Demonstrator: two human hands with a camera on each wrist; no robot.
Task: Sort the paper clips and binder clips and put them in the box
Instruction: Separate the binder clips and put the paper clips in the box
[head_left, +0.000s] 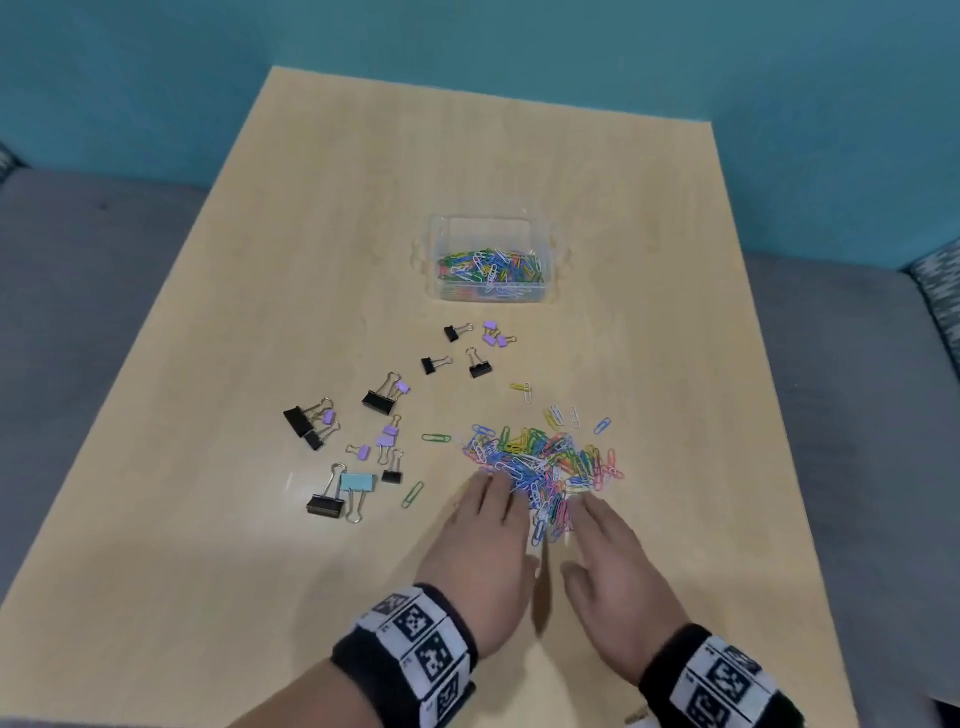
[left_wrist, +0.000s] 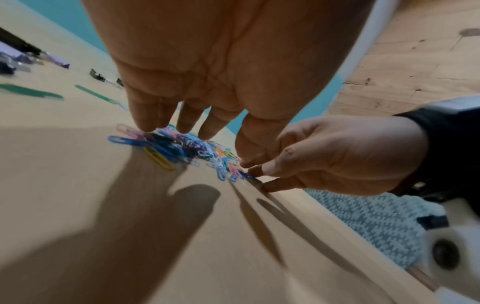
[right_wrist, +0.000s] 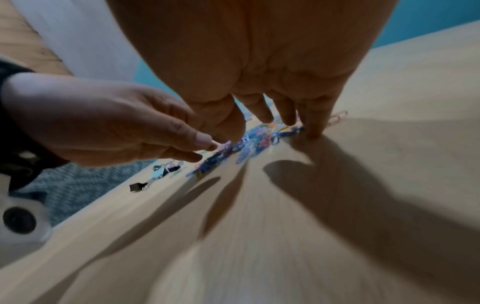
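Note:
A heap of coloured paper clips (head_left: 550, 457) lies on the wooden table (head_left: 311, 208) just beyond my hands. My left hand (head_left: 493, 493) rests palm down at the heap's near left edge, its straight fingers touching the clips (left_wrist: 182, 148). At the near right edge my right hand (head_left: 587, 512) does the same, and its fingertips (right_wrist: 314, 133) touch the table beside the clips (right_wrist: 249, 144). Neither hand holds anything. A clear plastic box (head_left: 488, 218) farther back holds several paper clips. Black, purple and light blue binder clips (head_left: 379, 400) lie scattered to the left.
Stray paper clips lie apart from the heap: two green ones (head_left: 436, 438) on the left, a yellow and a white one (head_left: 521, 388) behind it. Grey sofa cushions (head_left: 78, 312) flank the table. The table's near edge runs close under my wrists.

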